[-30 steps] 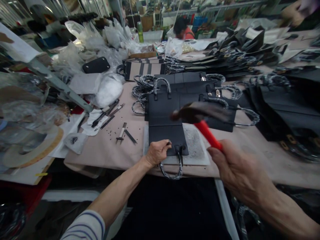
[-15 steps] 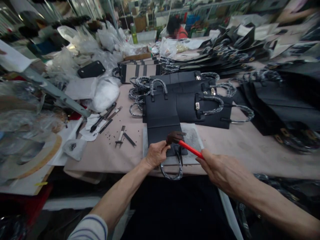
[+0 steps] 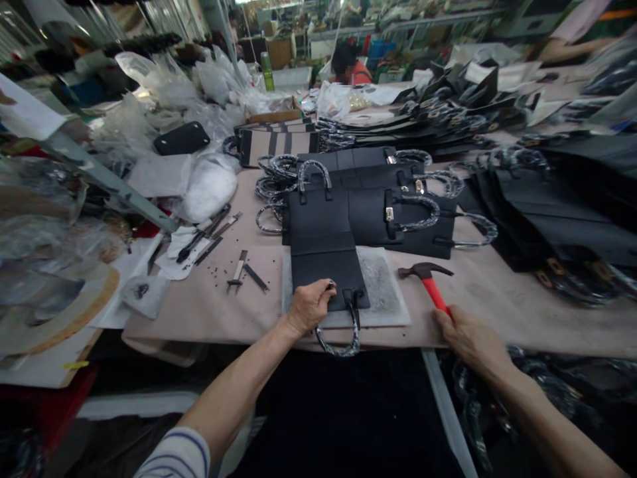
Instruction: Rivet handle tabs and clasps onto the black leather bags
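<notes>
My left hand is closed around a short metal punch; just its top end shows above the fist. The fist rests on a black bag panel, and the punch's lower end is hidden. At the panel's near end, a plastic-wrapped handle hangs over the table edge. Beneath lies a pale slab. To the right, my right hand grips the red handle of a claw hammer, its head low over or on the table, apart from the panel.
Several black bag panels with wrapped handles lie behind the slab. A stack of black panels is at right. Small metal tools and plastic bags are at left. Across the table is another person.
The hammer came down from a raised position onto the punch in my left hand. It then swung away right, where it is now. My left hand has stayed on the panel.
</notes>
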Tool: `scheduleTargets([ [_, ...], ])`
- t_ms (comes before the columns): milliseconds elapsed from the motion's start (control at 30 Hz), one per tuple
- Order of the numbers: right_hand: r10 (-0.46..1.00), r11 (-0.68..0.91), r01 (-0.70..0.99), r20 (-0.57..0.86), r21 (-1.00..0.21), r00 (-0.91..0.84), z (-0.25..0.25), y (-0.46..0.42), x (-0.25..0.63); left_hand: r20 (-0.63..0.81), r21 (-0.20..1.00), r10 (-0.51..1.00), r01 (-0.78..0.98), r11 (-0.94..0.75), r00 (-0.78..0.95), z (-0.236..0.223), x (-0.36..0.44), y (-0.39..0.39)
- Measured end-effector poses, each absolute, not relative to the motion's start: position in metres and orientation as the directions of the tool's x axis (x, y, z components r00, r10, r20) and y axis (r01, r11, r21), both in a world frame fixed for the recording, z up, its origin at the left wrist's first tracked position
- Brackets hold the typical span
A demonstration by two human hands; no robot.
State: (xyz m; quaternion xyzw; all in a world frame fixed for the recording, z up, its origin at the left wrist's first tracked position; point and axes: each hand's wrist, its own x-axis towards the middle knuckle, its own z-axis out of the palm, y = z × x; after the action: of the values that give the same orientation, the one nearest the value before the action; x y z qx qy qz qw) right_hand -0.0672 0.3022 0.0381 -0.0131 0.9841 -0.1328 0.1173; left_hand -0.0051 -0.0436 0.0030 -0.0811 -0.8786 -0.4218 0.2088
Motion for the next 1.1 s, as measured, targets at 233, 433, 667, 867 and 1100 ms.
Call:
scheduleTargets([
  [233, -0.486, 0.703, -0.586, 0.329, -0.403, -0.810, 0.051, 0.199, -0.060, 0.377, 0.746, -0.038, 0.278, 0.605, -0.926, 0.013, -0.004, -0.044],
  [433, -0.567, 0.662, -0.619, 0.258, -0.422, -0.782, 0.020, 0.144, -0.046, 0.343, 0.728, 0.004, 0.269, 0.631, -0.939, 0.020, -0.005, -0.043],
  [667, -0.576, 0.651, -0.620, 0.245, -0.438, -0.779, 0.020, 0.150, -0.048, 0.064, 0.963, -0.324, -0.027, 0.268, -0.944, 0.028, -0.023, -0.046],
  [867, -0.565, 0.640, -0.617, 0.264, -0.458, -0.782, 0.020, 0.148, -0.048, -0.037, 0.997, -0.493, -0.064, 0.038, -0.869, 0.029, -0.006, -0.062],
  [1100, -0.564, 0.589, -0.624, 0.291, -0.514, -0.773, 0.017, 0.156, -0.035, -0.124, 0.987, -0.623, -0.162, 0.004, -0.772, 0.026, 0.023, -0.092],
])
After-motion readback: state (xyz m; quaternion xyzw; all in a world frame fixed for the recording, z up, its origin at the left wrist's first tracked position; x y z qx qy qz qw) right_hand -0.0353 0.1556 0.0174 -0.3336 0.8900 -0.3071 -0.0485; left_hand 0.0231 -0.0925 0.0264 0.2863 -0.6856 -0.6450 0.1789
